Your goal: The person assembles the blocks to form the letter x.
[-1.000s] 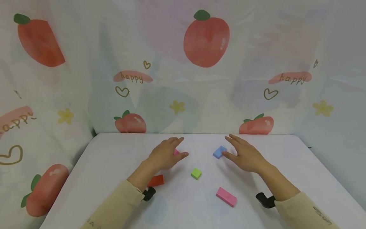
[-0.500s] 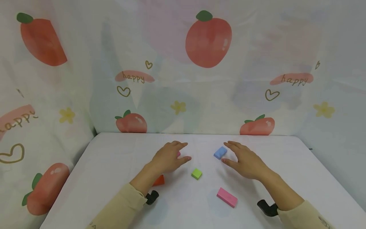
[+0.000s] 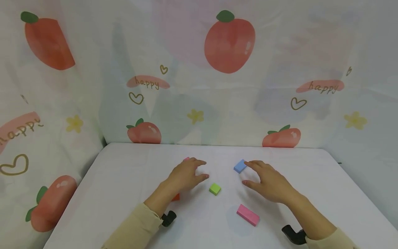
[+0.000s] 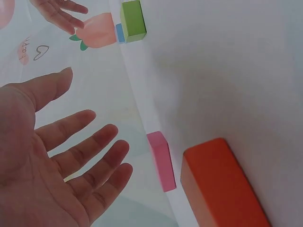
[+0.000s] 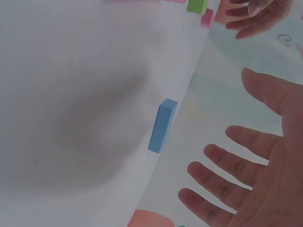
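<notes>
My left hand point(image 3: 186, 175) hovers over the left middle of the table with its fingers spread and nothing in it. Beneath it, a red-orange block point(image 3: 176, 197) and a far pink block point(image 3: 186, 158) are mostly hidden in the head view. The left wrist view shows the orange block point(image 4: 222, 182) and pink block point(image 4: 162, 161) more fully. My right hand point(image 3: 271, 182), also holding nothing, hangs above the table beside a blue block point(image 3: 239, 166). A fingertip overlaps that block in the head view, but the right wrist view shows the blue block point(image 5: 163, 126) apart from the fingers.
Between the hands lies a small green block point(image 3: 215, 189). A long pink block point(image 3: 248, 215) is nearer the front. The white table point(image 3: 124, 173) ends at a fruit-printed cloth backdrop point(image 3: 174, 114). Black wrist mounts point(image 3: 293, 235) stick out below the sleeves.
Both hands have drawn slightly back toward the person and lower in the head view, the right one more. The head view has shifted a little. The blocks stay where they were.
</notes>
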Demonstrator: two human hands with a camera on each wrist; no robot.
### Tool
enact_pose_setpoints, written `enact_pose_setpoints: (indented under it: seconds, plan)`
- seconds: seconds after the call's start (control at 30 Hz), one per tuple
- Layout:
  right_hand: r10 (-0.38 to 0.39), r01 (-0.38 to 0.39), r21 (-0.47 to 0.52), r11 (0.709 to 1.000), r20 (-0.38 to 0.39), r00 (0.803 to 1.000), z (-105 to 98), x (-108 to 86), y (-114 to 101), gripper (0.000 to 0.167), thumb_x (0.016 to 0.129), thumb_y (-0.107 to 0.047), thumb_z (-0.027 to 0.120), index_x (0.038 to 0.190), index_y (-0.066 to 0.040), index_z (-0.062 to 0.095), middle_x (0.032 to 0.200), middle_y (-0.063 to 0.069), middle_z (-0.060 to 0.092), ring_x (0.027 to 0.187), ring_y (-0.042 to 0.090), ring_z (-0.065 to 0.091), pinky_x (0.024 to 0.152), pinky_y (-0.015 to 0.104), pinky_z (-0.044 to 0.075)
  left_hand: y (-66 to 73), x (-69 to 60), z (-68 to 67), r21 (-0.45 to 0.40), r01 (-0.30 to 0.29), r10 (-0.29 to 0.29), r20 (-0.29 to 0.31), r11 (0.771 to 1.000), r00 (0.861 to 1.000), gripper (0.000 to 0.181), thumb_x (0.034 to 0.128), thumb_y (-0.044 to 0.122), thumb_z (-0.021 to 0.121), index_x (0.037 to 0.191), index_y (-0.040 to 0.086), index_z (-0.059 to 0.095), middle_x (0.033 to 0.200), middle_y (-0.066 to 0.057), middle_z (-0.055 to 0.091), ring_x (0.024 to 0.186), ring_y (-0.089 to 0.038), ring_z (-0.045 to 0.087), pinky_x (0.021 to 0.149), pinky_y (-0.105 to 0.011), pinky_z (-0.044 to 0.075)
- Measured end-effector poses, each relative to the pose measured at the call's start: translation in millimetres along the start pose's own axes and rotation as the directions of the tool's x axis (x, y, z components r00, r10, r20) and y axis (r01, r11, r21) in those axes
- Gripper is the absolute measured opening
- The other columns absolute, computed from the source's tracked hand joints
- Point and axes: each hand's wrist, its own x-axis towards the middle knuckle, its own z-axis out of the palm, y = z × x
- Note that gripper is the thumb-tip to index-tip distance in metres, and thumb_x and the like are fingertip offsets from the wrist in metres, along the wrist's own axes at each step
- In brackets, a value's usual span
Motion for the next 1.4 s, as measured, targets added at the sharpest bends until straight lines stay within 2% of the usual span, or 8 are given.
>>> enact_pose_setpoints:
  seconds: [0.3,0.5,0.73,0.93,1.2,1.4]
  plan:
    - [0.024,-0.025,0.011,1.0,0.046,0.999,6,-3.9,-1,0.069,0.093,-0.048,0.074,0.148,-0.012,0.055,0.144,0.013,0.058,0.132,0.039,0.057,0.099,0.063,0.051,-0.2,-1.5,9.6,-0.063,0.016,-0.016,0.002,0.998,1.0,0.05,0.0968,0.041,0.071,0.142,0.022,0.062,0.136,-0.006,0.065,0.126,-0.027,0.064,0.106,-0.047,0.05]
    - [0.023,-0.024,0.028,0.999,0.062,0.998,10,-5.9,-1,0.069,0.091,-0.05,0.076,0.147,-0.013,0.057,0.139,0.009,0.061,0.12,0.031,0.064,0.093,0.056,0.055,0.6,-1.5,14.6,-0.086,0.025,-0.024,0.015,0.996,1.0,0.05,0.0963,0.039,0.073,0.142,0.021,0.063,0.133,-0.006,0.067,0.125,-0.027,0.064,0.106,-0.048,0.05]
    - [0.05,-0.055,0.049,0.997,0.091,0.995,14,-10.4,-4,0.066,0.087,-0.048,0.08,0.142,-0.015,0.062,0.133,0.005,0.063,0.113,0.026,0.066,0.085,0.05,0.057,2.3,-2.2,18.2,-0.096,0.029,-0.025,0.036,0.995,0.999,0.047,0.0963,0.035,0.074,0.14,0.019,0.064,0.129,-0.006,0.068,0.119,-0.026,0.065,0.103,-0.047,0.051]
    - [0.067,-0.074,0.057,0.996,0.111,0.992,17,-16.4,-9,0.059,0.085,-0.049,0.082,0.134,-0.02,0.067,0.123,-0.004,0.065,0.108,0.018,0.065,0.081,0.041,0.054,3.8,-1.1,24.1,-0.092,0.02,-0.014,0.057,0.996,0.998,0.044,0.097,0.035,0.073,0.138,0.02,0.065,0.125,-0.003,0.068,0.113,-0.024,0.066,0.099,-0.043,0.052]
    - [0.037,-0.043,0.053,0.998,0.117,0.993,20,-23.6,-14,0.049,0.081,-0.046,0.085,0.122,-0.022,0.07,0.109,-0.01,0.064,0.093,0.01,0.062,0.074,0.032,0.049,7.4,2.2,32.7,-0.094,0.015,-0.008,0.072,0.995,0.997,0.041,0.0958,0.034,0.074,0.134,0.021,0.068,0.117,0.001,0.067,0.101,-0.017,0.064,0.092,-0.038,0.053]
    - [0.08,-0.096,0.088,0.991,0.174,0.982,23,-27.1,-17,0.041,0.08,-0.041,0.087,0.112,-0.022,0.071,0.096,-0.008,0.063,0.077,0.008,0.053,0.069,0.028,0.045,10.7,3.0,38.2,-0.127,0.0,0.011,0.083,0.992,0.997,0.036,0.0942,0.029,0.077,0.129,0.019,0.071,0.107,0.002,0.066,0.09,-0.012,0.06,0.086,-0.033,0.051]
